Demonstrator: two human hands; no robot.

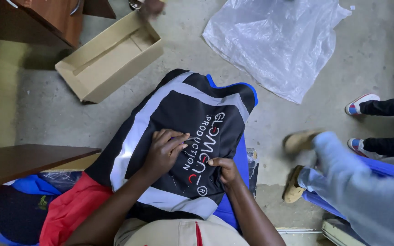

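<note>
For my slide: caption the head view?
Left hand works a small tool on a black garment; right hand steadies it.

open tan cardboard box (110,57) | upper left floor | clear plastic bag (277,41) | top centre

Black garment (178,123), grey stripes, blue trim, white-and-red lettering
</note>
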